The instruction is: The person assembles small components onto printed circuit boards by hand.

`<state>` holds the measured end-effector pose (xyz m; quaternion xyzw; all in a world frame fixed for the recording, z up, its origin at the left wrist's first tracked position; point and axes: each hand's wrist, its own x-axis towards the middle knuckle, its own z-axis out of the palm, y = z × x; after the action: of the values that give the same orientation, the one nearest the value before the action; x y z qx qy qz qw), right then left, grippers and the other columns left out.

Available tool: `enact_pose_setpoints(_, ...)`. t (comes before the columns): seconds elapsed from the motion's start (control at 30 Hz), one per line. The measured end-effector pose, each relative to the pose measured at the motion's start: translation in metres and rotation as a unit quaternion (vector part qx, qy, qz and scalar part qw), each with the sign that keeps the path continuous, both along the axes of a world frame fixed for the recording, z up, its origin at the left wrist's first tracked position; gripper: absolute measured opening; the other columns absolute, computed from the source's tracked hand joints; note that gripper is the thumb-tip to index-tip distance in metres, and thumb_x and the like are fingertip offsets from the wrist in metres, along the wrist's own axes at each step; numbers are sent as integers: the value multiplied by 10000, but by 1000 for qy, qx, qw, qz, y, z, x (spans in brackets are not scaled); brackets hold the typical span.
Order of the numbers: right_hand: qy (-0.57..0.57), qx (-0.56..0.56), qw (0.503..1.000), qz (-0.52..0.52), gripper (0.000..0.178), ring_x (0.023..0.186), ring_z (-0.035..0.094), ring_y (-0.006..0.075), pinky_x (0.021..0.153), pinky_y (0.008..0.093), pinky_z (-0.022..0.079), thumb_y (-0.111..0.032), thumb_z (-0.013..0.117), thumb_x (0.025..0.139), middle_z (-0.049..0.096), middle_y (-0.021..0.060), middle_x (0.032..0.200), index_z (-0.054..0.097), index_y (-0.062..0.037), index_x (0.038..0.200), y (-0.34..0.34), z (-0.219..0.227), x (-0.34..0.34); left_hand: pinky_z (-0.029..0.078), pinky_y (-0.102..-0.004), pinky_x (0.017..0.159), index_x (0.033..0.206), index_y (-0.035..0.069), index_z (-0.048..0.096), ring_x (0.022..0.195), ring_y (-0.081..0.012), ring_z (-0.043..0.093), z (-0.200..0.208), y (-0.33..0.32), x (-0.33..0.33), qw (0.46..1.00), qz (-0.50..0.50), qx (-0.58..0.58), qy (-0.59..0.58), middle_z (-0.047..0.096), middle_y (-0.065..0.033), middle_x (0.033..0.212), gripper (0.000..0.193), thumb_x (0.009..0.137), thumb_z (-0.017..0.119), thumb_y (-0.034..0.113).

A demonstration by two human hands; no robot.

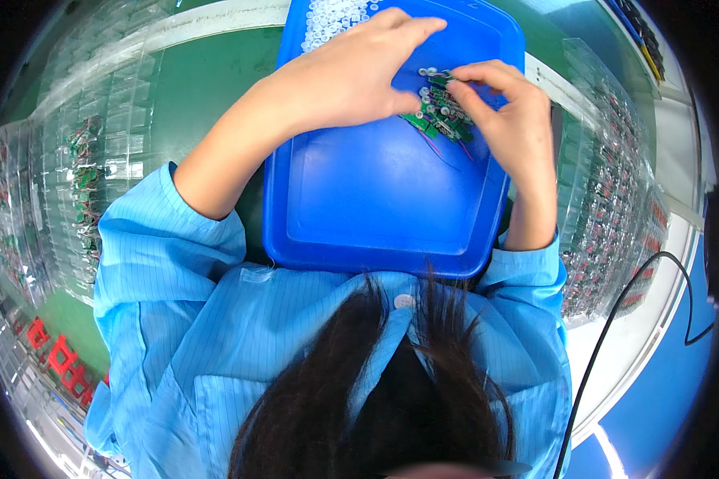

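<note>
A blue plastic tray (375, 199) lies in front of me. Toward its right side is a heap of small green circuit boards (435, 118) with thin wires and round whitish parts on them. Over the tray's upper left, my left hand (347, 72) has its thumb and fingers spread apart, holding nothing visible; its thumb tip is close to the heap. The thumb and forefinger of my right hand (511, 108) pinch at a small circuit board (439, 81) on the heap's upper edge. Many small white translucent plastic pieces (327, 22) fill the tray's far left corner, partly behind my left hand.
Clear plastic trays (128, 160) with circuit boards stand on the green table at left. At right are more stacked clear trays (607, 191) full of small parts. A black cable (607, 327) curves at lower right. Red objects (62, 355) sit at lower left.
</note>
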<state>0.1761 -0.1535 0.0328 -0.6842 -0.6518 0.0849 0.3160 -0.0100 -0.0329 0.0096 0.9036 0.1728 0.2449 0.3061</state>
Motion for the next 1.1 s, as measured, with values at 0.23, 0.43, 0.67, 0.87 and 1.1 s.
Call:
enact_pose_setpoints(0.23,-46,-7,999,-14,374,1093,628,355,966,434,502,-164,794,812,678,138,1172,712,-81,1168,-31,5,-3,492,-430,1082,1576,67,331,1332,-430,513,3,-13,-1,993,-62,24,100,400,-252,1506,1003,724,859,78)
enact_pose_setpoints(0.43,-183,44,977,-102,297,1143,562,314,966,442,444,-162,817,772,653,74,1142,743,-102,1053,-51,3,-9,485,-460,1045,1504,6,412,1282,-409,525,44,-21,3,950,-80,267,140,465,-240,1446,824,792,806,140)
enact_pose_setpoints(0.67,-131,9,987,-90,120,1036,566,293,907,432,449,-160,813,752,651,51,976,766,-82,831,-55,-18,-11,449,-451,1088,1580,37,292,1340,-381,485,49,-9,39,919,-158,80,352,442,-228,1472,916,826,785,202)
enact_pose_setpoints(0.87,-147,43,986,-61,54,965,587,312,880,422,478,-113,761,755,662,86,904,752,-79,797,-36,-11,-18,484,-456,1104,1593,137,348,1377,-396,448,15,-7,51,934,-105,129,317,420,-150,1536,1107,648,924,182)
enact_pose_setpoints(1.1,-8,-33,994,-107,204,868,699,353,777,471,555,-137,741,846,724,125,880,723,-85,1043,-47,-5,-20,515,-463,1078,1593,149,355,1395,-381,448,22,-10,49,924,-107,150,335,409,-143,1562,1046,688,878,107)
